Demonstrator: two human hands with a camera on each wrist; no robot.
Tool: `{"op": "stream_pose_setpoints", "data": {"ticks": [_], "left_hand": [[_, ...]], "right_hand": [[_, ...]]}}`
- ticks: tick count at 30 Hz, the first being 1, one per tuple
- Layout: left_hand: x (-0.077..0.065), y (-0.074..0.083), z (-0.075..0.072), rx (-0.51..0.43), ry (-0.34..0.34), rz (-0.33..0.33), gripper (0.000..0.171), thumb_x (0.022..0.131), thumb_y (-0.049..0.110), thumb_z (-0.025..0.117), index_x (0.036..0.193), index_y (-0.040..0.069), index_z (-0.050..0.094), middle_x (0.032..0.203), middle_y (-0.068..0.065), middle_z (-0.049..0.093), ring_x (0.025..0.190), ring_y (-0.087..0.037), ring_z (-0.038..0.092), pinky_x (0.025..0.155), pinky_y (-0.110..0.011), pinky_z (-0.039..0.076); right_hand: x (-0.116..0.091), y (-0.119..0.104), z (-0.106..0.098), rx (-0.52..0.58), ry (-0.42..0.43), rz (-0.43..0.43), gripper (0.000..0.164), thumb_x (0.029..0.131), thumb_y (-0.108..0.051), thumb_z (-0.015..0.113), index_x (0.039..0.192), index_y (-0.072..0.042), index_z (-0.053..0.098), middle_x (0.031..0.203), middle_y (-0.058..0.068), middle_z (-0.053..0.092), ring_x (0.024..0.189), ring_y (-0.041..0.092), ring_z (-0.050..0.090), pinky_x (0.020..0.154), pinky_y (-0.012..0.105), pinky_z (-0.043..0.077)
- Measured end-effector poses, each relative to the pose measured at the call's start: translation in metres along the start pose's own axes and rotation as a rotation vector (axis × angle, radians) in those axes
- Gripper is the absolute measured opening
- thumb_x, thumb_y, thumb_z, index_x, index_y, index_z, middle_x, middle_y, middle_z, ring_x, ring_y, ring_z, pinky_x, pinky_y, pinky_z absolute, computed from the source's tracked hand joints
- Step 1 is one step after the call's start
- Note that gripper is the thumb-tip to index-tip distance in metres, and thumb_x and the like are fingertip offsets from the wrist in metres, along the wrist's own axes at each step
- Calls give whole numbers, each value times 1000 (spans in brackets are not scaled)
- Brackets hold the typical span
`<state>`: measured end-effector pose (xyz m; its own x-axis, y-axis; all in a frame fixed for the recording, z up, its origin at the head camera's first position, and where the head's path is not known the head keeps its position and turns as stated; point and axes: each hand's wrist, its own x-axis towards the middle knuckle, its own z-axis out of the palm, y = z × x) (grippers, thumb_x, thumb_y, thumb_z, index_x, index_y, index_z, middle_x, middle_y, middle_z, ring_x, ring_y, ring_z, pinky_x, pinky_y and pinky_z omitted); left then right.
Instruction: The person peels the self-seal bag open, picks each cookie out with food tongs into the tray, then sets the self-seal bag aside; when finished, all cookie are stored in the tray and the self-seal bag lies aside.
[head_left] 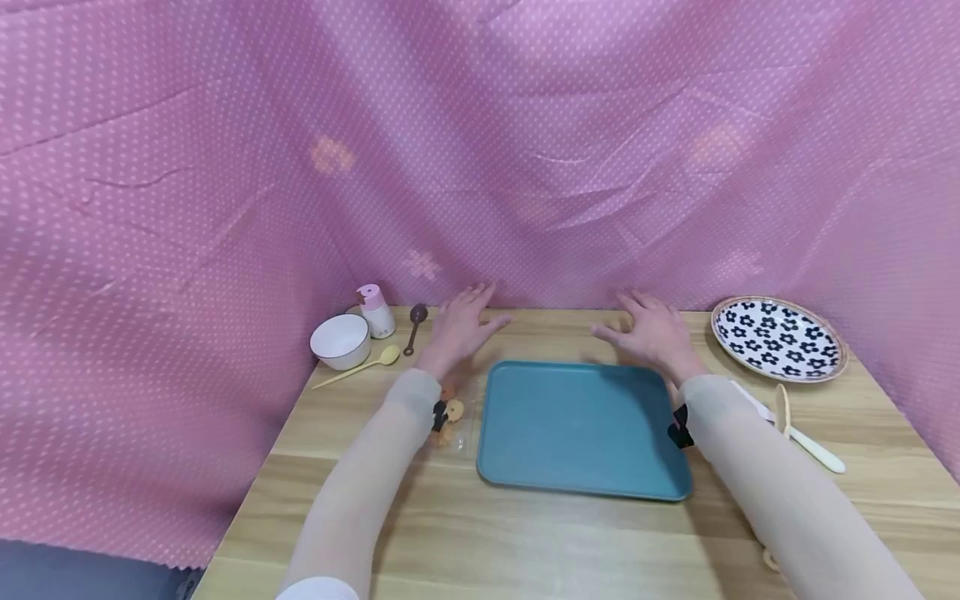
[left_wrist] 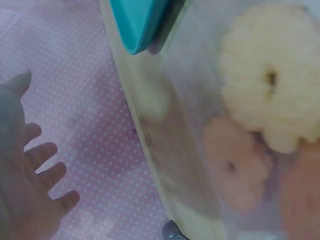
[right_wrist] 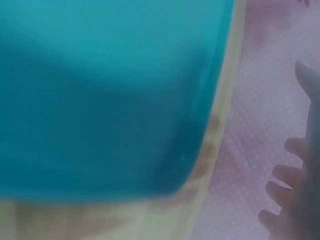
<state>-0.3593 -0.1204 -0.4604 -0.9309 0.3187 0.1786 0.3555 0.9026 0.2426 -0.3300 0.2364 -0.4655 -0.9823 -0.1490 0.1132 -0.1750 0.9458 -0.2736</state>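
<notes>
My left hand (head_left: 463, 327) is near the far edge of the table, fingers spread and holding nothing. Level with it on the other side, my right hand (head_left: 651, 329) also has its fingers extended and is bare of any object. Between my forearms lies a flat teal tray (head_left: 577, 429) with a raised rim. Under my left wrist is a clear packet (head_left: 465, 433) of flower-shaped tan and orange-brown pieces, partly hidden by the arm. The left wrist view shows one pale flower-shaped piece (left_wrist: 270, 75) up close. In the right wrist view, the tray's corner (right_wrist: 170, 170) fills much of the frame.
At left stand a white bowl (head_left: 341, 342) and a pink-topped bottle (head_left: 377, 312), beside a yellow spoon (head_left: 388, 356) and a brown spoon (head_left: 417, 315). A flower-patterned plate (head_left: 780, 340) and white-handled utensil (head_left: 819, 452) lie at right. A pink dotted curtain (head_left: 525, 167) hangs behind.
</notes>
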Motion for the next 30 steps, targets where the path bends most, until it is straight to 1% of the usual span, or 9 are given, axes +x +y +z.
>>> {"op": "stream_pose_setpoints", "data": {"ticks": [3,8,11,13,15,18,21,24,30], "left_hand": [[-11,-3,0,-24,-22,-1,86,93,82,28,162,32,15,171,-3,22,160,-29,22,131,-57,16],[-43,-20,-7,-33,-51,-23,86,93,82,33,161,30,23,169,0,29,158,-27,28,131,-55,22],[-68,-35,-14,-23,-79,-19,82,94,80,37,160,33,24,167,1,35,154,-29,35,128,-55,28],[-88,-47,-19,-60,-112,-24,79,95,74,44,160,31,27,165,-1,38,152,-30,38,128,-54,31],[-110,-58,-23,-109,-148,-35,77,97,67,51,160,29,29,164,-1,40,151,-29,40,127,-52,32],[-142,-76,-26,-160,-190,-45,74,97,56,60,158,22,35,162,-2,44,150,-27,43,127,-50,34],[-167,-90,-26,-140,-208,-19,71,96,51,65,155,18,41,159,-4,48,147,-28,46,125,-51,36],[-182,-97,-25,-107,-201,9,67,95,48,67,151,16,47,155,-6,53,144,-29,50,124,-50,38],[-200,-107,-21,-82,-184,-30,63,95,46,68,149,18,51,157,-7,51,146,-29,48,125,-51,37]], "right_hand": [[-5,-9,7,-7,22,-45,101,84,-87,45,156,-17,38,163,18,38,151,42,34,124,66,27],[-14,-36,22,13,26,-103,97,85,-81,53,155,-15,41,160,19,43,144,46,44,119,66,36],[-20,-57,29,9,19,-135,95,85,-80,55,154,-16,43,157,16,48,139,44,51,112,64,45],[-24,-72,33,16,12,-181,94,85,-80,55,152,-16,45,153,14,54,137,40,54,111,61,48],[-29,-87,37,15,3,-235,93,85,-81,54,152,-17,46,150,14,56,137,38,54,113,59,47],[-35,-110,46,27,-22,-316,92,85,-81,54,152,-19,46,149,13,57,140,36,52,120,58,40],[-41,-132,53,17,-53,-382,88,86,-79,55,152,-22,46,151,11,55,141,35,51,123,58,37],[-47,-152,58,21,-76,-467,83,88,-73,59,151,-21,47,151,11,55,141,35,51,123,57,37],[-57,-181,71,79,-129,-606,69,90,-60,67,146,-21,54,153,11,54,143,33,50,124,54,37]]}}
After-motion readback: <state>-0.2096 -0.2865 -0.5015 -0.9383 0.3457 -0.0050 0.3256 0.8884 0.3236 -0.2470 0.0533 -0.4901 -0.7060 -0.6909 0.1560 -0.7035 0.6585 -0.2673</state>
